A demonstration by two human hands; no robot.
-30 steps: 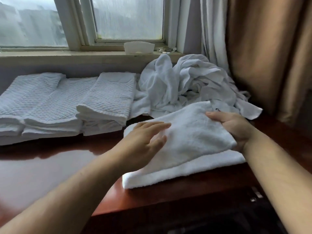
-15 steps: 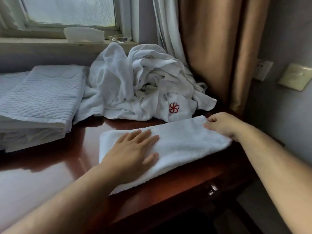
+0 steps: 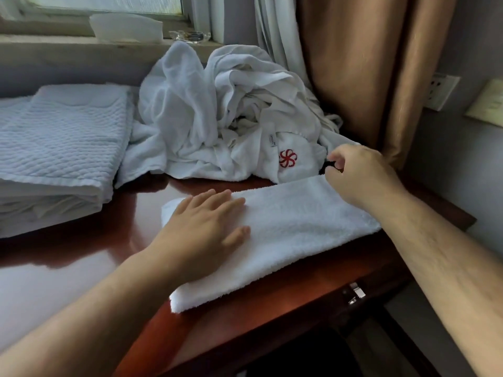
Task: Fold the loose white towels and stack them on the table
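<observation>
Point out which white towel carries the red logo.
The crumpled towel in the loose pile, beside the right hand; the flat towel and folded stack show none.

One folded towel [image 3: 299, 227], one loose heap [image 3: 217, 118], one tan curtain [image 3: 353, 77]

Ahead of me: frosted window [image 3: 109, 1] above a sill [image 3: 54, 47]; tan curtain [image 3: 353, 77] at right; socket [image 3: 442, 91] on grey wall [image 3: 476, 36]; glossy reddish surface [image 3: 54, 254].

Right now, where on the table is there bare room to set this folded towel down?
The widest bare wood is near-left on the table, between the quilted stack behind and the folded towel on its right. A narrow strip runs before that towel along the front edge. Back right is crowded: the loose pile runs up to the curtain.
</observation>
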